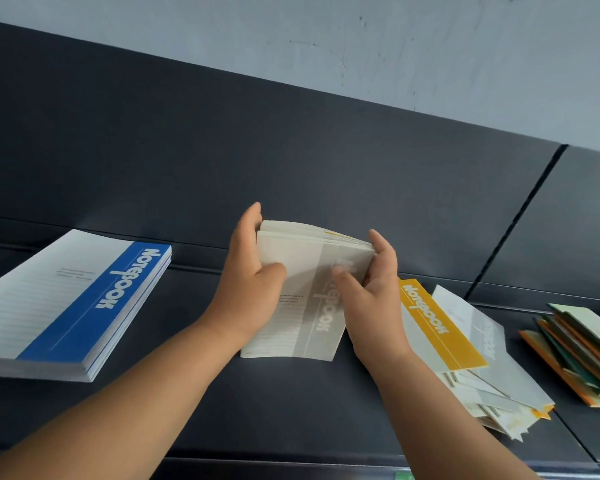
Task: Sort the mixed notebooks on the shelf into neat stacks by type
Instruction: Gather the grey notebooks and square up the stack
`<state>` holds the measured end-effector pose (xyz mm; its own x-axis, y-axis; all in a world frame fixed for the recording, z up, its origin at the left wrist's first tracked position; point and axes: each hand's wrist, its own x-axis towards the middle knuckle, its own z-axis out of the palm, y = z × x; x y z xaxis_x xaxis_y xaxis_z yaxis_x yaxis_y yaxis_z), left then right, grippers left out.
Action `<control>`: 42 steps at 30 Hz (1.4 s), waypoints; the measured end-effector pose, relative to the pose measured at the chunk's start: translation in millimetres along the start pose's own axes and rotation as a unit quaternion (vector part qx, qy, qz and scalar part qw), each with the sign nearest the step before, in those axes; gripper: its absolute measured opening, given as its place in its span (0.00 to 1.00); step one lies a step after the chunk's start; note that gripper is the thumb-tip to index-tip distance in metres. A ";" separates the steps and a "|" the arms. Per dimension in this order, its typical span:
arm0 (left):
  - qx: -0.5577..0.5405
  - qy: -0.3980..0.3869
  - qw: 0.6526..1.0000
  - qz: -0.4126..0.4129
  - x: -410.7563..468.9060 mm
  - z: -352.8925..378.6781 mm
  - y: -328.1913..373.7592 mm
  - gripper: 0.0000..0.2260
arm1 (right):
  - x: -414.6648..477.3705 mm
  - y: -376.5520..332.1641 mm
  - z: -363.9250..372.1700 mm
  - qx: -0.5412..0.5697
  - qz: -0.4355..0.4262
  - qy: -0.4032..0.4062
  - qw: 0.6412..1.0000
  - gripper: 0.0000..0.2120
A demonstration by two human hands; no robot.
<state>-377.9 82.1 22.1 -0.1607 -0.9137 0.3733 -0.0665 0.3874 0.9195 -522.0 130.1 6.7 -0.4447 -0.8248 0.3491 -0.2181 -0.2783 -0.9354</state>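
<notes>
Dark shelf [291, 410] across the lower frame carries all stock; no bins seen. At centre, left hand [250, 282] and right hand [371, 289] each clasp a side of the grey bundle [302, 306], whose lower edge appears to rest on the shelf. Advise tapping edges flush before laying flat. Blue stack [66, 299] at left is neat; yellow pile [440, 327] and green pile [582, 355] at right are ragged.

Both hands grip a bundle of grey-banded paper notebooks [302, 292] above the dark shelf [257, 403]: left hand [253, 289] on its left edge, right hand [371, 289] on its right. A blue-banded notebook stack [73, 303] lies left; a loose yellow-banded pile [465, 351] lies right.
</notes>
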 end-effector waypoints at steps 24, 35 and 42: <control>0.157 -0.089 0.978 -0.101 -6.3 -14.6 -48.1 0.15 | -1.0 42.4 -18.1 -0.242 0.131 -0.056 0.960 0.09; 0.146 -0.080 0.957 -0.238 11.9 -26.7 -55.6 0.07 | 14.6 49.0 -2.2 -0.192 0.274 -0.120 0.935 0.08; 0.184 -0.067 0.938 -0.285 26.4 -26.8 -75.1 0.10 | 25.4 57.2 9.9 -0.208 0.310 -0.130 0.919 0.09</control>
<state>-350.7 25.6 -33.8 -0.1169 -0.9709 -0.2089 -0.5105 -0.1216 0.8513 -537.1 88.3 -38.5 -0.3857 -0.8657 -0.3191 -0.3302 0.4524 -0.8284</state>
